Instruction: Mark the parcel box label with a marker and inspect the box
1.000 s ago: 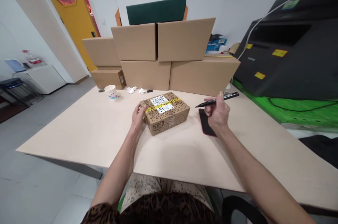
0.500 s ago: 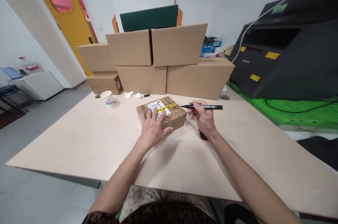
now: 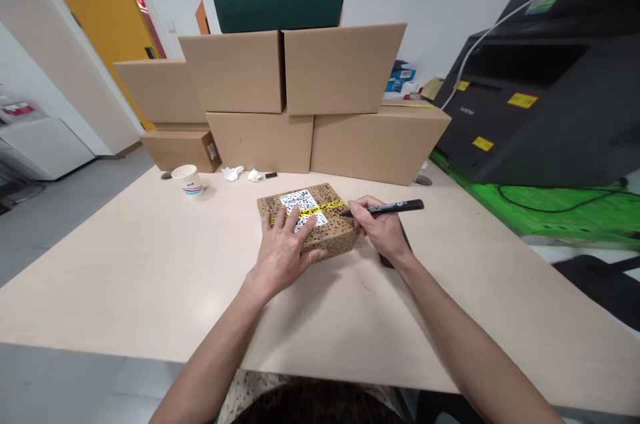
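A small cardboard box (image 3: 333, 224), covered in black marks, lies in front of me with a white label (image 3: 300, 201) and a strip of yellow tape (image 3: 331, 207) across its top. My left hand (image 3: 283, 247) rests flat on its near left part, fingers spread over the label's lower edge. In my right hand (image 3: 380, 227) is a black marker (image 3: 400, 207), pinched between thumb and fingers, its tip at the right part of the box top. Under my right wrist a dark, flat object (image 3: 406, 237) is partly hidden.
Large cardboard boxes (image 3: 260, 141) are stacked along the back, a dark green box (image 3: 280, 4) on top. A paper cup (image 3: 188, 180), crumpled tissues (image 3: 233, 173) and a small black cap (image 3: 271, 175) lie before them. A big dark machine (image 3: 520, 111) stands at right.
My right hand has brought the marker's tip from the box's right edge onto its top. My left hand stays on the box. The camera view has tilted down and moved closer.
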### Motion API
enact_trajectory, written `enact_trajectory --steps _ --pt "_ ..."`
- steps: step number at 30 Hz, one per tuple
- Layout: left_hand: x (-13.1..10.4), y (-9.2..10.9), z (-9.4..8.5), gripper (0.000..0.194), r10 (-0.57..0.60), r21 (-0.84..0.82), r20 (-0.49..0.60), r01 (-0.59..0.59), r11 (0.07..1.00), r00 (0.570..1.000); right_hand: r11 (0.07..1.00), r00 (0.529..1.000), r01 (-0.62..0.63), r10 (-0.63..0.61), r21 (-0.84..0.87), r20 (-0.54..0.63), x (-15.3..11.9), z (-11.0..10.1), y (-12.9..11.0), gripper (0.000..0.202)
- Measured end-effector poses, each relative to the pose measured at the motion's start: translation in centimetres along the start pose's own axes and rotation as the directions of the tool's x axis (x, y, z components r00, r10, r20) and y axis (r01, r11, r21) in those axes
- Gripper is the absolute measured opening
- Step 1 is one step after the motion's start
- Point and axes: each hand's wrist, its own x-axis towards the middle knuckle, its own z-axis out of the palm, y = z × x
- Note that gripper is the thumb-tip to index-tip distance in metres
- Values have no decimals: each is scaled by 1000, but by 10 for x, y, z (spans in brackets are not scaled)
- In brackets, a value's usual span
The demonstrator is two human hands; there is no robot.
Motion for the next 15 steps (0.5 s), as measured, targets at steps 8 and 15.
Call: enact_trajectory --steps 8,15 --pt "-3 2 6 67 33 -1 -66 -33 999 997 977 999 47 -52 -210 -18 -3 6 -3 35" --pt "-4 1 10 70 47 17 -72 -45 999 996 929 996 87 -90 -360 9 -4 9 -7 30"
